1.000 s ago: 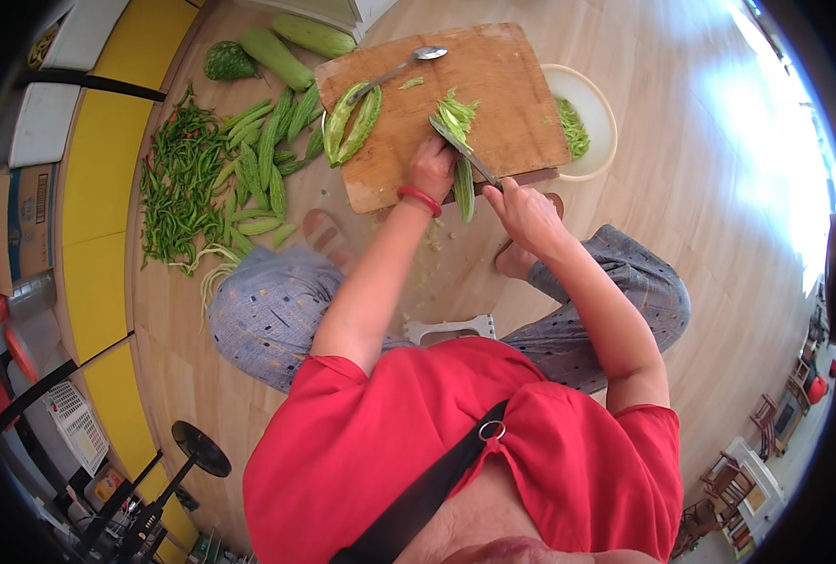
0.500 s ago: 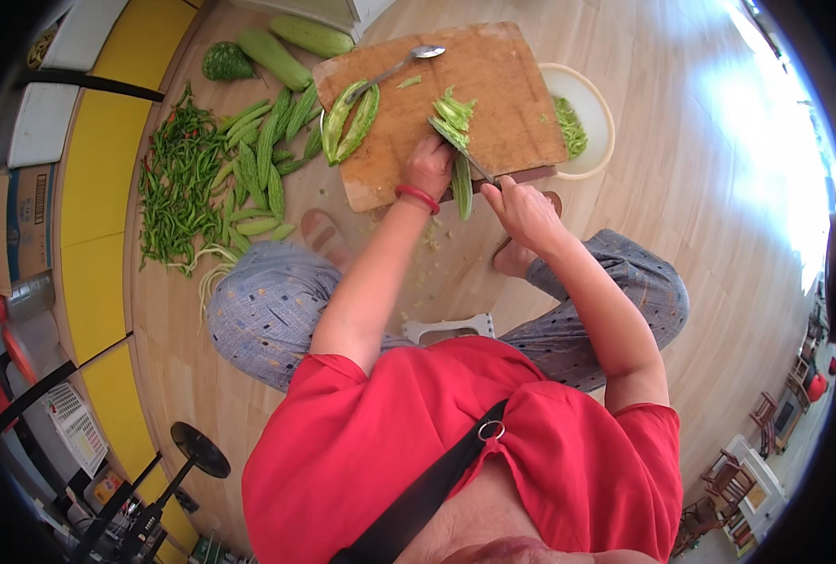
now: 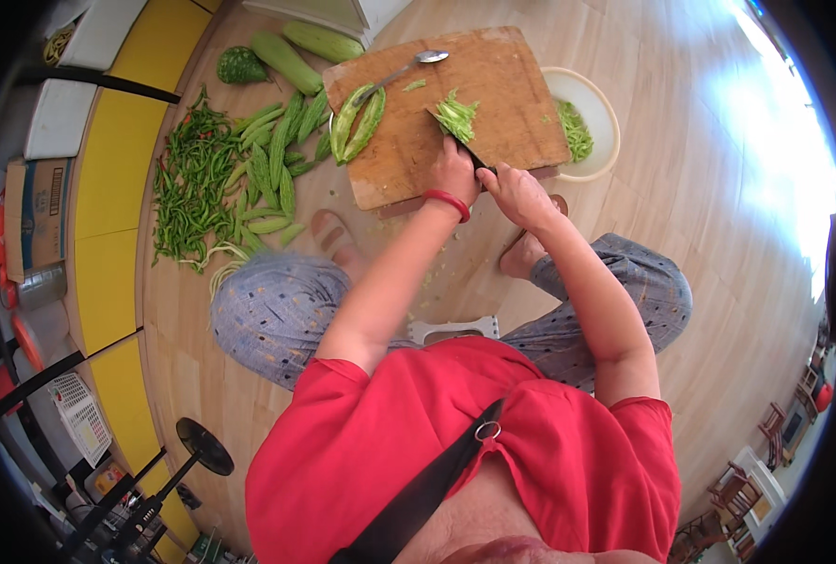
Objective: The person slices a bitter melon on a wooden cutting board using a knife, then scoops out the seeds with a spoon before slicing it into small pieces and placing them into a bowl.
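Note:
My right hand point(image 3: 521, 195) is closed round the handle of a kitchen knife point(image 3: 475, 155), its dark blade slanting up and left over the wooden cutting board point(image 3: 418, 117). Against the blade's left side, my left hand point(image 3: 455, 177) has its fingers curled; whatever lies under them is hidden. A small heap of thin green bitter melon slices point(image 3: 457, 117) rests just beyond the blade. Farther left on the board are hollowed bitter melon halves point(image 3: 358, 124), with a metal spoon point(image 3: 430, 57) whose handle reaches them.
A pale bowl point(image 3: 606, 120) holding green slices stands right of the board. On the floor at left lie green chillies point(image 3: 190, 179), several whole bitter melons point(image 3: 279, 150), long pale gourds point(image 3: 286, 62) and a dark green squash point(image 3: 240, 66). A small stool point(image 3: 453, 328) shows between my legs.
My left hand has shifted right, close against the knife and my right hand. The long green bitter melon piece that stuck out between the hands is now out of sight.

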`<state>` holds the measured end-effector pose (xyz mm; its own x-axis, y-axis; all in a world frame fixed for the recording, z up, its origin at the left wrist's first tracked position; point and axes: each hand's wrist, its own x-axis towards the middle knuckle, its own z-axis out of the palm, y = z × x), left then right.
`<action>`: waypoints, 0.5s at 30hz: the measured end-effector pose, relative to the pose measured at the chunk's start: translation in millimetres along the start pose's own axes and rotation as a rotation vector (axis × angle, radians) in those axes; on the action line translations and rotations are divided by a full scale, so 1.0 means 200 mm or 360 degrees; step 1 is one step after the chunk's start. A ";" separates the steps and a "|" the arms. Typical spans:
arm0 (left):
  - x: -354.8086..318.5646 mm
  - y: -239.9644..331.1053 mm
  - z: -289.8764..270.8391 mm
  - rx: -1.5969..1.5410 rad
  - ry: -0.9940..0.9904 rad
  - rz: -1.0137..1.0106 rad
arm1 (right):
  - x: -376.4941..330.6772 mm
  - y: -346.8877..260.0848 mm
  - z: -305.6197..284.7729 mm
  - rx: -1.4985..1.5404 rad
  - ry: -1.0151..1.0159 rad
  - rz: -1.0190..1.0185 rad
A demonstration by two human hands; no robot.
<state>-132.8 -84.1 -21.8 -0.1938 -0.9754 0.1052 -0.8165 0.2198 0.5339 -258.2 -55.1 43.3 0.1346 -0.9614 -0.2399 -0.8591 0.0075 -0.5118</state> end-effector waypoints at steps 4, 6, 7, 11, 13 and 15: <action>0.01 -0.01 0.09 -0.0116 0.0262 0.0016 | 0.02 0.03 -0.02 0.0125 -0.0054 0.0079; 0.03 -0.01 0.10 -0.0131 0.0284 0.0010 | 0.02 0.04 -0.02 0.0127 -0.0022 0.0092; 0.04 -0.01 0.10 -0.0136 0.0294 0.0006 | 0.02 0.04 -0.02 0.0131 -0.0007 0.0098; 0.20 -0.04 0.07 -0.0091 0.0254 -0.0017 | 0.06 0.09 -0.01 0.0246 0.0068 0.0205; 0.25 -0.08 0.05 -0.0115 0.0217 -0.0010 | 0.07 0.08 -0.03 0.0224 0.0050 0.0215; 0.24 -0.08 0.03 -0.0179 0.0223 0.0057 | 0.06 0.08 -0.03 0.0228 0.0063 0.0173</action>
<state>-131.9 -135.1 -29.5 -0.1374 -0.9617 0.2374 -0.7431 0.2585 0.6172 -273.6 -67.7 37.3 0.0227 -0.9629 -0.2691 -0.7879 0.1485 -0.5977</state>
